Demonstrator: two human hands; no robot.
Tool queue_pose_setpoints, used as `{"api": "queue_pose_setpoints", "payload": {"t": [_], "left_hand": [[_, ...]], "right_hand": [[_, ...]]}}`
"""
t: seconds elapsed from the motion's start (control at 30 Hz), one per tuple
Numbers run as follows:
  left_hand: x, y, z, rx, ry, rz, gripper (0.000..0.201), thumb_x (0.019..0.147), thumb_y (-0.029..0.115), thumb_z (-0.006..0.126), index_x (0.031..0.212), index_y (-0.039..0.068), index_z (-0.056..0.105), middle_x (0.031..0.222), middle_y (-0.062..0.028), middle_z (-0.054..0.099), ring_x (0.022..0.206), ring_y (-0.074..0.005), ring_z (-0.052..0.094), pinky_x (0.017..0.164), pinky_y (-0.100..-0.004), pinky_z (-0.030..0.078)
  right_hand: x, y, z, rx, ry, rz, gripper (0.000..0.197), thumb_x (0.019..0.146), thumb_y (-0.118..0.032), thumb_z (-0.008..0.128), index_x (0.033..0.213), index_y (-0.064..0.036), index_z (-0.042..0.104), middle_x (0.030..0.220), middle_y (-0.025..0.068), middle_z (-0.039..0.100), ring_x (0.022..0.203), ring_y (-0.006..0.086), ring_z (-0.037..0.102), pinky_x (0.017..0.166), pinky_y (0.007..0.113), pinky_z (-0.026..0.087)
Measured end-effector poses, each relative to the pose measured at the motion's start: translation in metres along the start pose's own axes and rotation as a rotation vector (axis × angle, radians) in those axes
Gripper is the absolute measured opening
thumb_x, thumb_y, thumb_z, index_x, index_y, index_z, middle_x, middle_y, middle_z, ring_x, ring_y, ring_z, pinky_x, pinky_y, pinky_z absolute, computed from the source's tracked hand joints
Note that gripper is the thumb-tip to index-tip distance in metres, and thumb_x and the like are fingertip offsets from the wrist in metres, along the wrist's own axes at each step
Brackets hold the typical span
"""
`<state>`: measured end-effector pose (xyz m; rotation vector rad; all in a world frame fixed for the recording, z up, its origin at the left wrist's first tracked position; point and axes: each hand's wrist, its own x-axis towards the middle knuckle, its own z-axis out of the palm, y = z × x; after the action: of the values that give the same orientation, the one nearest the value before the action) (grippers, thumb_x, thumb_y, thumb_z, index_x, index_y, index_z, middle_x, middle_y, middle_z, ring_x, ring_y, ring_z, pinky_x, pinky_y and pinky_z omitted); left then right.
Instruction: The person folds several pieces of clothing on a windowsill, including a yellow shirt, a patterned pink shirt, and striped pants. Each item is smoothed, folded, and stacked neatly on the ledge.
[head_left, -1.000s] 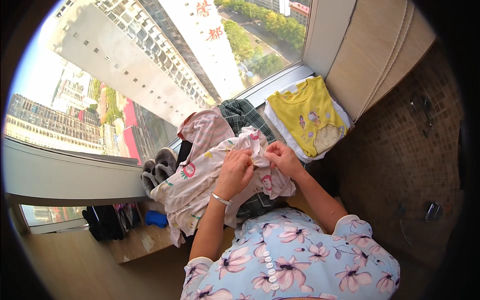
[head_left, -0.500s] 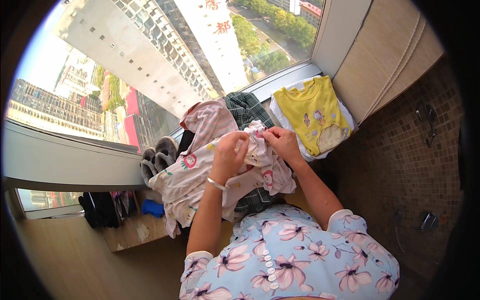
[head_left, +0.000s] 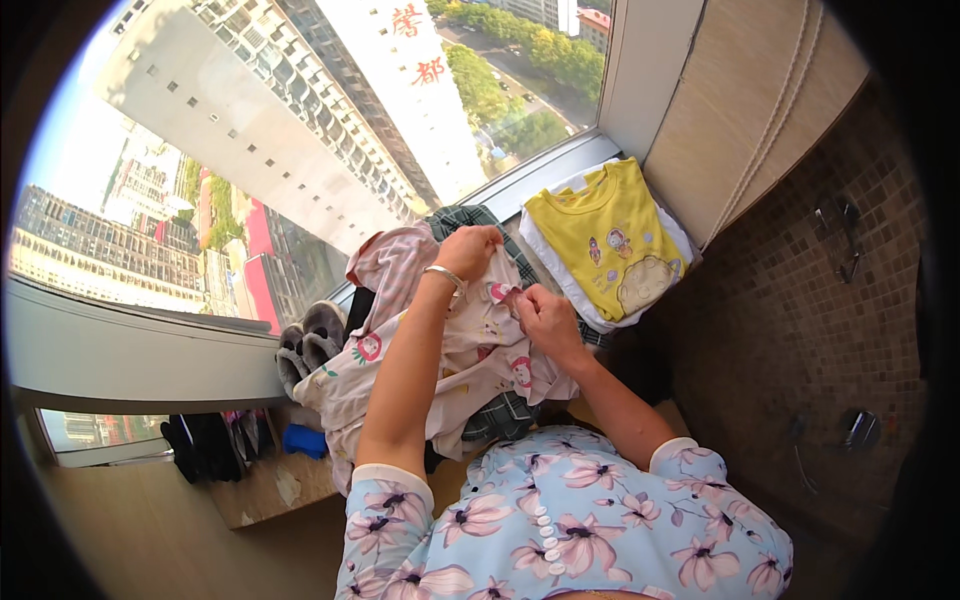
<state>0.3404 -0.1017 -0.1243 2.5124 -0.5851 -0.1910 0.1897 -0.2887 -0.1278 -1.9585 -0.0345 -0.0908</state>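
Note:
A pale pink garment (head_left: 455, 345) with printed fruit and cartoon figures lies loosely spread in front of me. My left hand (head_left: 468, 252), a silver bangle at its wrist, is closed on the cloth at the far edge. Nearer and to the right, my right hand (head_left: 548, 322) pinches another part of the same garment. A pink striped cloth (head_left: 392, 262) lies bunched at its far left side. Dark green plaid cloth (head_left: 503, 416) shows from underneath. Which part of the garment each hand holds is partly hidden by the fingers.
Folded shirts with a yellow one (head_left: 610, 225) on top lie on the sill at the right. Grey fuzzy slippers (head_left: 312, 342) stand left of the garment. A blue item (head_left: 304, 441) and dark clothes (head_left: 205, 445) sit at lower left. A white cord (head_left: 765, 140) hangs by the wall.
My left hand has moved away from me toward the window, pulling the cloth up. My right hand has come a little nearer to me and left. The view has shifted slightly.

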Motion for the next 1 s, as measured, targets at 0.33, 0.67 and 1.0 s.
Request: {"api": "queue_pose_setpoints", "payload": {"t": [0.33, 0.67, 1.0], "left_hand": [[-0.064, 0.039, -0.023, -0.075, 0.278, -0.081, 0.034, 0.097, 0.017, 0.072, 0.128, 0.005, 0.072, 0.12, -0.0167, 0.073, 0.103, -0.0331, 0.073, 0.09, -0.0411, 0.057], [-0.164, 0.032, 0.012, 0.199, 0.423, -0.037, 0.051, 0.093, 0.03, 0.079, 0.136, 0.004, 0.067, 0.143, -0.0205, 0.063, 0.132, -0.0362, 0.059, 0.113, -0.0517, 0.041], [-0.27, 0.07, 0.018, 0.151, 0.548, -0.206, 0.053, 0.09, 0.024, 0.081, 0.138, 0.007, 0.067, 0.152, -0.0186, 0.059, 0.141, -0.0371, 0.055, 0.117, -0.0478, 0.041]], "right_hand": [[0.042, 0.03, -0.035, 0.169, -0.25, 0.325, 0.04, 0.098, -0.038, 0.075, 0.093, 0.0012, 0.075, 0.07, 0.0072, 0.072, 0.061, 0.0128, 0.067, 0.061, 0.031, 0.054], [0.058, 0.024, -0.015, -0.232, -0.518, 0.03, 0.039, 0.079, -0.032, 0.082, 0.099, 0.0006, 0.073, 0.094, 0.0162, 0.075, 0.087, 0.035, 0.073, 0.079, 0.043, 0.057], [-0.005, -0.053, 0.008, -0.388, -0.522, -0.656, 0.055, 0.083, -0.025, 0.083, 0.131, -0.0028, 0.068, 0.134, 0.0159, 0.065, 0.125, 0.0344, 0.06, 0.107, 0.047, 0.043]]}}
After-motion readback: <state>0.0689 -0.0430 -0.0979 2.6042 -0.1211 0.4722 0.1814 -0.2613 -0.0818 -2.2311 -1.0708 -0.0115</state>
